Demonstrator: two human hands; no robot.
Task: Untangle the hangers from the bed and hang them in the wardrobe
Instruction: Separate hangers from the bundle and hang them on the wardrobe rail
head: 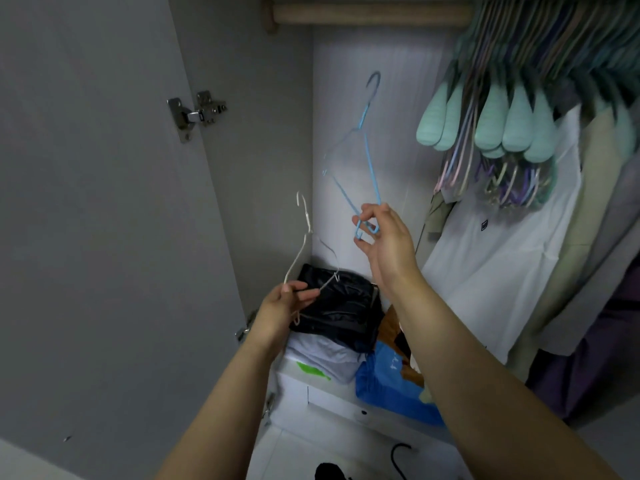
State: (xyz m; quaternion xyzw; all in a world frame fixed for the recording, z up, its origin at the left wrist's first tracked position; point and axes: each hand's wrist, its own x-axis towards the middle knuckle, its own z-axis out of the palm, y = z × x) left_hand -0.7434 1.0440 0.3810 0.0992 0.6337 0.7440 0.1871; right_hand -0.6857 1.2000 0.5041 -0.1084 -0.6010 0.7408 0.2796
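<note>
The right hand (384, 237) pinches the blue hanger (363, 147) by one corner, hook up below the rail (367, 13), and the left hand (280, 306) grips the white hanger (304, 237), so the blue one could swing and miss.

At frame centre a light blue hanger (367, 157); left of it a white hanger (304, 244). Upper right, mint-green hangers (491, 123) above a white shirt (502, 258). Grey door (104, 202) at left. Lower centre, a black bag (343, 306) and a blue bag (391, 386).
</note>
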